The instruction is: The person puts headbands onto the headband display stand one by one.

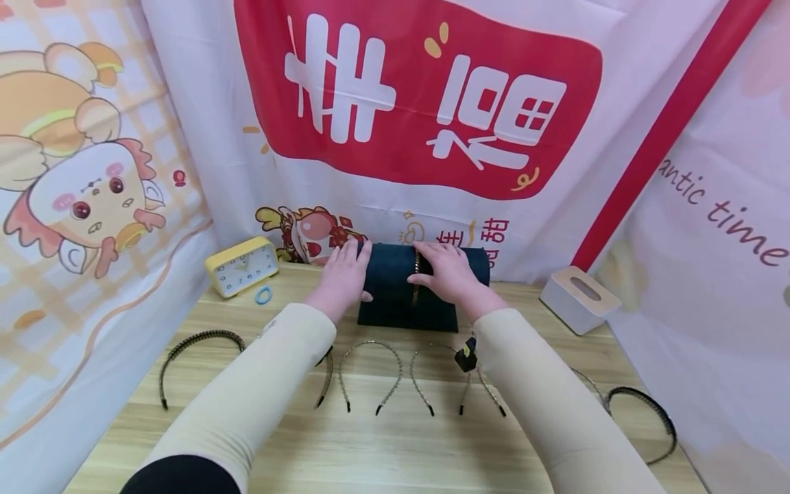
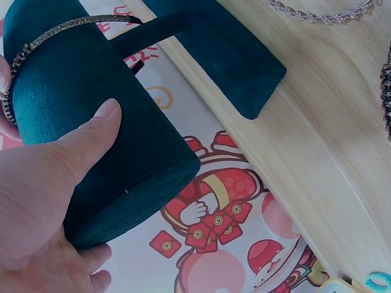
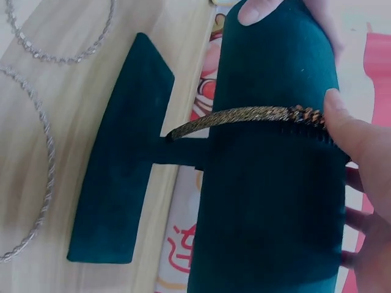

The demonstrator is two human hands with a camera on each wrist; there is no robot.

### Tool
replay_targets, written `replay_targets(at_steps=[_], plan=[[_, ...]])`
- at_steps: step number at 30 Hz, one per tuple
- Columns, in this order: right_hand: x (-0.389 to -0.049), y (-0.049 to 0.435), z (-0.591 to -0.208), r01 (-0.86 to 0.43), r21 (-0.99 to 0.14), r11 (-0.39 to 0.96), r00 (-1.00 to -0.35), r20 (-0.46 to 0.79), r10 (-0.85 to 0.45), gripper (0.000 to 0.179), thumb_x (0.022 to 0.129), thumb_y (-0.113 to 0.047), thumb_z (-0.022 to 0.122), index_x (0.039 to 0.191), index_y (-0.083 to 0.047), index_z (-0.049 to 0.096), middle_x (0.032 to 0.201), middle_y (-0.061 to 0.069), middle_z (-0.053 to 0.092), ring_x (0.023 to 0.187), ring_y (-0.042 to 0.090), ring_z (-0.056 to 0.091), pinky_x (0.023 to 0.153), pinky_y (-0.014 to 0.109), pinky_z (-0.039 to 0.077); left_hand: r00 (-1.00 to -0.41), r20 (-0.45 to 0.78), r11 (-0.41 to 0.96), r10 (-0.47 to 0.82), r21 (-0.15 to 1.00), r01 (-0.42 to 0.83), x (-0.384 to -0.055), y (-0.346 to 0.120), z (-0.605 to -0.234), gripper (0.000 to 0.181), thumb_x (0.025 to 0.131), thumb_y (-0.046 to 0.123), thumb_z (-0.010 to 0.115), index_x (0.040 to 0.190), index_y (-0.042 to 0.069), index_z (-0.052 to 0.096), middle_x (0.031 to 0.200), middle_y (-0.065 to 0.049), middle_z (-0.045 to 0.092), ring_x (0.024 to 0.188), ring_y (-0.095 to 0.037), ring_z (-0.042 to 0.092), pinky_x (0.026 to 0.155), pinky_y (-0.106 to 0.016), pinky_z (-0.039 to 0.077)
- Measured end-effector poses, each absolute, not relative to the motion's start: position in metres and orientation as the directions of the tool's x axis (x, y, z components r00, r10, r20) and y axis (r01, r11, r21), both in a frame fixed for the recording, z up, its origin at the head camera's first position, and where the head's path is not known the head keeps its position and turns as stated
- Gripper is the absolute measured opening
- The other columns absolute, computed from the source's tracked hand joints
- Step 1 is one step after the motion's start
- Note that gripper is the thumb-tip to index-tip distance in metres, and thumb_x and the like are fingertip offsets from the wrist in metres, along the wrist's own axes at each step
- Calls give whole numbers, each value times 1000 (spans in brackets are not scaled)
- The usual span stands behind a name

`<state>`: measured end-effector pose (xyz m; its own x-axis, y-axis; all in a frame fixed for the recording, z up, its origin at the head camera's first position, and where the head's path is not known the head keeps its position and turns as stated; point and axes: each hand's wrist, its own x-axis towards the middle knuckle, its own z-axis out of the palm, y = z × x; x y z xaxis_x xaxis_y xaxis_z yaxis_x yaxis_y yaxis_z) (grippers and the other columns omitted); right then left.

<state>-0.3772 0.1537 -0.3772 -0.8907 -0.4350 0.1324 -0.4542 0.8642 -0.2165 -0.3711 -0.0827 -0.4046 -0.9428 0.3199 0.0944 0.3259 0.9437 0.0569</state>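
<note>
A dark green velvet headband display stand (image 1: 395, 285), a horizontal roll on a flat base, stands at the back of the table. A black-and-gold headband (image 3: 250, 116) with a braided part curves around the roll. My left hand (image 1: 342, 278) grips the roll's left end; its thumb (image 2: 98, 134) lies on the front and other fingers reach round behind. My right hand (image 1: 450, 274) is around the roll at the headband. In the right wrist view its thumb (image 3: 342, 122) touches the braided part, while the other fingers are partly hidden behind the roll.
Silver headbands (image 1: 370, 343) lie in a row before the stand, one with a black ornament (image 1: 467, 357). Dark headbands lie left (image 1: 204, 336) and right (image 1: 654, 398). A yellow clock (image 1: 243, 266), a blue ring (image 1: 263, 296) and a tissue box (image 1: 580, 300) stand near the back.
</note>
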Motion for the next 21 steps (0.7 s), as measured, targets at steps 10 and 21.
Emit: replay_targets(at_steps=[10, 21], plan=[[-375, 147, -373, -433, -204, 878, -901, 99, -422, 79, 90, -57, 62, 157, -28, 30, 155, 5, 38, 138, 35, 30, 113, 59, 16, -943, 96, 946, 318, 43, 323, -366, -82, -400, 112, 79, 48, 80, 157, 4, 13, 157, -28, 16, 144, -40, 20, 118, -51, 10], [-378, 174, -363, -346, -591, 729, -927, 99, -361, 83, 91, -56, 62, 159, -31, 21, 159, 5, 29, 143, 28, 27, 114, 54, 22, -943, 93, 946, 318, 29, 322, -369, -82, -404, 113, 79, 48, 80, 157, 5, 12, 158, -28, 15, 144, -41, 20, 118, -50, 11]])
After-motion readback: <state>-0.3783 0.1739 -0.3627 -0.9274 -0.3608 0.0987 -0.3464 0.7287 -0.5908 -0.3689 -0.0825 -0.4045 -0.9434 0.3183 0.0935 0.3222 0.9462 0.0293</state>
